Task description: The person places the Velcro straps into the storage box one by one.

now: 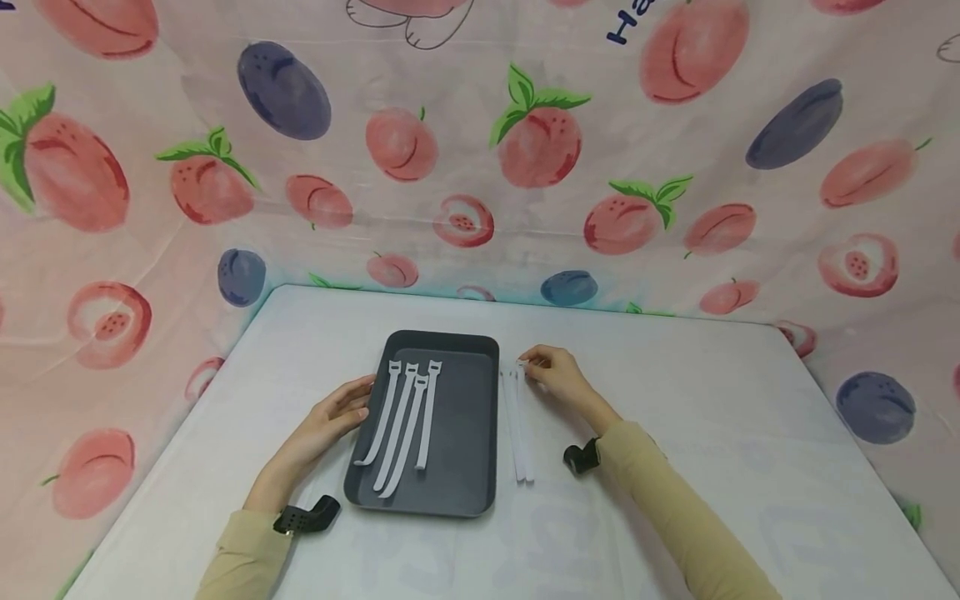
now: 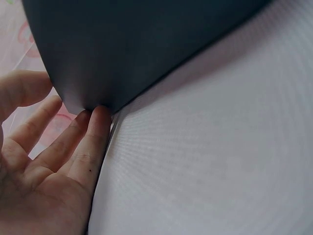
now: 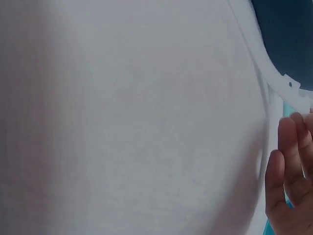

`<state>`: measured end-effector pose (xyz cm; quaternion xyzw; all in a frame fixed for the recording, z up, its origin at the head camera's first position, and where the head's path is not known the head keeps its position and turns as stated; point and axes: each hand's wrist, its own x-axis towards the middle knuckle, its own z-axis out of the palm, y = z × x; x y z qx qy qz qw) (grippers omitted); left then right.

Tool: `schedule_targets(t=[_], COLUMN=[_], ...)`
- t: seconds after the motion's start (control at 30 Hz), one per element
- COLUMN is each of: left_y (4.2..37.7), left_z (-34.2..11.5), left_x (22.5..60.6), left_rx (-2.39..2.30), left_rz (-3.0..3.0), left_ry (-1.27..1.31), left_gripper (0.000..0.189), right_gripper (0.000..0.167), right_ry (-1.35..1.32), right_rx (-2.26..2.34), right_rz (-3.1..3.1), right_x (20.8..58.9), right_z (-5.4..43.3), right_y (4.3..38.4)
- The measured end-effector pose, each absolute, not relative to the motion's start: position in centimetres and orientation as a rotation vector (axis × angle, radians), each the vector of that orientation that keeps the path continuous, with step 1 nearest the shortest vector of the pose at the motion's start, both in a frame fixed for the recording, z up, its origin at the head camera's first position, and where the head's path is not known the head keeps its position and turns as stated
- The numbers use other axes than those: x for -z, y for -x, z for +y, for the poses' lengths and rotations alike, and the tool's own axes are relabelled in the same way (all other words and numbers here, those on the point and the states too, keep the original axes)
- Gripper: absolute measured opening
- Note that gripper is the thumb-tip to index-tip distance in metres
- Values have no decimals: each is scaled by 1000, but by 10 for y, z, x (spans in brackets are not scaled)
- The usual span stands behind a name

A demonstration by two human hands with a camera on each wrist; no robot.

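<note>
A dark grey rectangular tray (image 1: pixel 465 425) lies on the white table. Inside its left half are several white hook-and-loop cable ties (image 1: pixel 428 417), side by side with slotted heads at the far end. My left hand (image 1: pixel 327 417) rests against the tray's left side; in the left wrist view its fingertips touch the tray's outer wall (image 2: pixel 93 73). To the right of the tray, my right hand (image 1: pixel 558 375) pinches the far end of a white cable tie (image 1: pixel 525 442) lying lengthwise. Another tie (image 1: pixel 513 425) lies close along its left. The right thumb is mostly hidden in the right wrist view.
A black wrist camera (image 1: pixel 307 517) sits on the left wrist and another (image 1: pixel 581 457) on the right. The white table (image 1: pixel 712 417) extends on both sides. Behind it hangs a pink cloth (image 1: pixel 465 275) printed with fruit.
</note>
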<state>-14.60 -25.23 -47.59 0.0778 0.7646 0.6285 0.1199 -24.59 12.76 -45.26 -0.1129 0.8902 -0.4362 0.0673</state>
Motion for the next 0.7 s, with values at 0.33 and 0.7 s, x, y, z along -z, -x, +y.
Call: schedule_targets(t=[0.33,0.7], left_y=[146,147], left_z=[-253,-254], left_x=[476,478], left_rx=[-1841,-1860], left_rz=[2229,2211], left_ry=[-240,-268], left_gripper=[58,58], right_gripper=[20,19], right_ry=[370,405], right_rx=[1466,1576], right_rz=[2614,2576], right_x=[443,433], right_z=[127,127], right_y=[238,228])
